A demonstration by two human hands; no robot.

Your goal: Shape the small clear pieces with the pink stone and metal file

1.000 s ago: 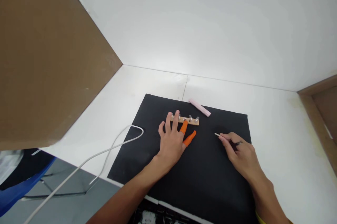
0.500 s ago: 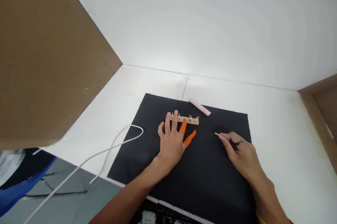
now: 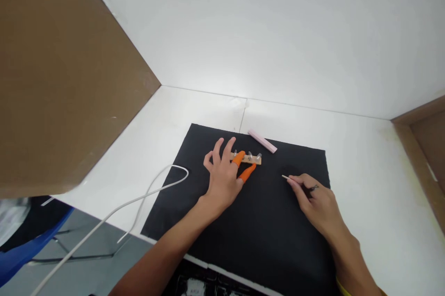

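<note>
A short wooden strip point(image 3: 256, 162) with several clear, nail-shaped pieces standing along it lies on the black mat point(image 3: 271, 222). My left hand point(image 3: 224, 177) is at this strip, with orange covers on thumb and index finger. The index tip rests over the strip and the thumb meets its near edge, while the other fingers are raised and spread. They hide the strip's left end. Over the mat's right side, my right hand point(image 3: 314, 198) pinches a thin pale stick point(image 3: 285, 176) between thumb and index finger. A small dark item point(image 3: 314, 188) shows between its fingers; its kind is unclear.
A pale pink bar point(image 3: 262, 141) lies across the mat's back edge. From the left, a white cable point(image 3: 139, 199) loops onto the mat. A white wall point(image 3: 264, 31) closes the back, and brown panels point(image 3: 69, 78) stand at the sides.
The left thumb has come forward to the strip's near edge, and the index finger has moved further over the strip. The right hand keeps its pinch on the stick, almost unmoved.
</note>
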